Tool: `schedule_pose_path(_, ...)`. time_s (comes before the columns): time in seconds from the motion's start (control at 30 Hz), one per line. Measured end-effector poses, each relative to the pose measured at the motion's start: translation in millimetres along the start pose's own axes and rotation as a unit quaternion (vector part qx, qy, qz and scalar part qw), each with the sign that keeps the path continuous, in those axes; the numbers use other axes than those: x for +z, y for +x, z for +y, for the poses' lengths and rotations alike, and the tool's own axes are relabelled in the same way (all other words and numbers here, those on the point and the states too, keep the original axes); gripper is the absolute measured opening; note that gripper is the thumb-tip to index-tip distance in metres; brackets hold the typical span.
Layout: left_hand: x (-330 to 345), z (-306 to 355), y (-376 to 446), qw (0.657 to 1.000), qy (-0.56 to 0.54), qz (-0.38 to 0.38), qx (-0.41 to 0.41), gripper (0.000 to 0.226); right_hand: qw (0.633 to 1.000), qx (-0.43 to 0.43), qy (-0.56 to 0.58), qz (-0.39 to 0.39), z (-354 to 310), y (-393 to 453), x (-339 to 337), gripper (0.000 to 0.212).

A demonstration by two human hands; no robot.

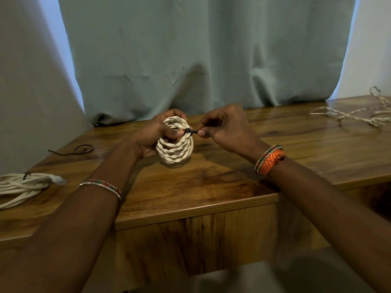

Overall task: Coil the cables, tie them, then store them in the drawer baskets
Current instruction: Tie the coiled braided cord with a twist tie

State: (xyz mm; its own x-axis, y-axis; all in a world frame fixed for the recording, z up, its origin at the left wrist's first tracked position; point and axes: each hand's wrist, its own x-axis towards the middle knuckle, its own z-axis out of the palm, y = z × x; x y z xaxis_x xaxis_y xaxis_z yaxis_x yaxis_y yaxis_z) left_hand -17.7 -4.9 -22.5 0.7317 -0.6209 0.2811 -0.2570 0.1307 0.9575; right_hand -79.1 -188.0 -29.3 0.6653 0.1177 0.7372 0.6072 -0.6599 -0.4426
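Hands (pixel 152 134) (pixel 224 127) on coiled cable (pixel 175 144)

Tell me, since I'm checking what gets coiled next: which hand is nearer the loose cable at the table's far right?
Right. The right hand, pinching the black tie, lies between the coil and the loose cable; the left hand grips the coil, farther off.

A grey-green curtain (pixel 201 56) hangs behind the glossy wooden table (pixel 211 182), daylight glowing along its edges beside white walls (pixel 25 92).
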Motion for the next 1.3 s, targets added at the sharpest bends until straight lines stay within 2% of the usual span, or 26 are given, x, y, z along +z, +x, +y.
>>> schedule_pose_path(0.8,-0.7,-0.4,-0.3,1.0,0.016,0.015,0.002,0.033,1.0,-0.025,-0.014,-0.002,-0.5,-0.2,2.0,0.013)
schedule_pose_path(1.3,-0.4,-1.0,1.2,1.0,0.005,0.013,0.009,0.033,0.996,-0.077,-0.033,0.018,-2.7,-1.7,3.2,0.017)
